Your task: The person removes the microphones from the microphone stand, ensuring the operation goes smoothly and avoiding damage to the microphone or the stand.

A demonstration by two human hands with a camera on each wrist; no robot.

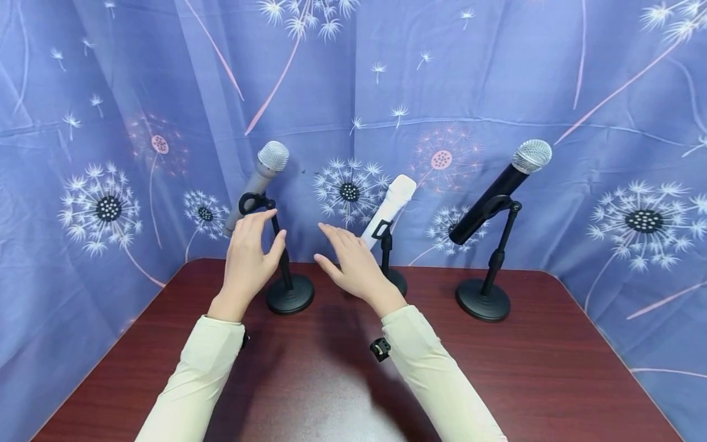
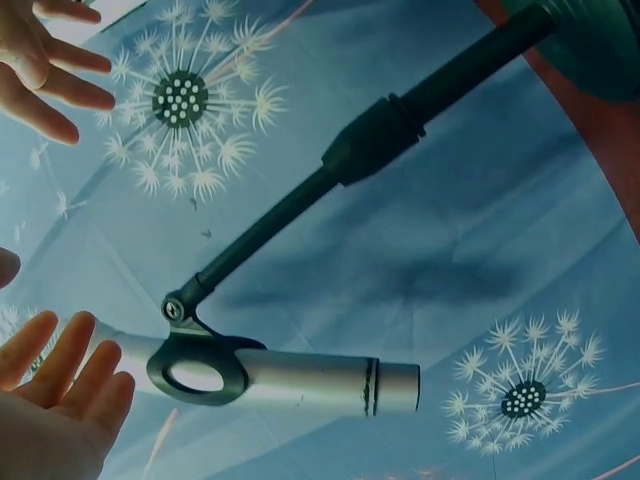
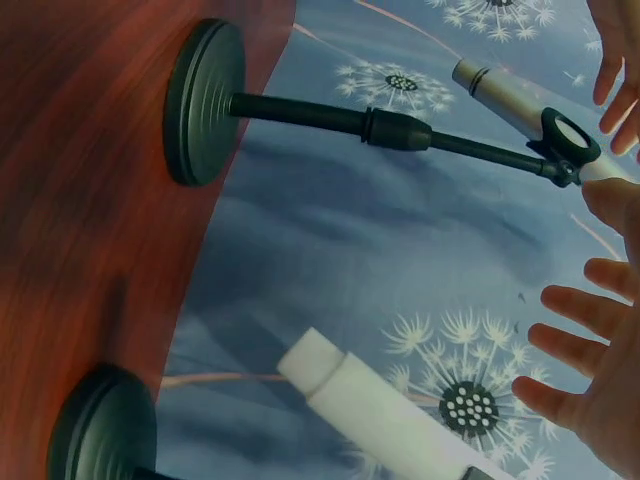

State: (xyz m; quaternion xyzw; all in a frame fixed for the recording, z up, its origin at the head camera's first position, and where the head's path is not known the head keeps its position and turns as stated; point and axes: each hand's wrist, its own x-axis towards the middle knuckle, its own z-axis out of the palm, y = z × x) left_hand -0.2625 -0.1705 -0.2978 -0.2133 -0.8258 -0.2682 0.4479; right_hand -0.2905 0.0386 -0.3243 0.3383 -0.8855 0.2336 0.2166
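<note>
My left hand is raised in front of the grey microphone, which tilts in the clip of its black stand. Its fingers are extended, the thumb is spread from them, and nothing is held. To the right, my right hand hovers before the white microphone and overlaps its lower end in the head view. In the right wrist view the fingers are spread, with no object among them. The white microphone leans in a second black stand, partly hidden behind the right hand.
A black microphone with a silver head tilts in a third stand on the right. All three stands rest toward the back of the reddish-brown table. Close behind hangs a blue dandelion-print curtain, which also flanks both sides.
</note>
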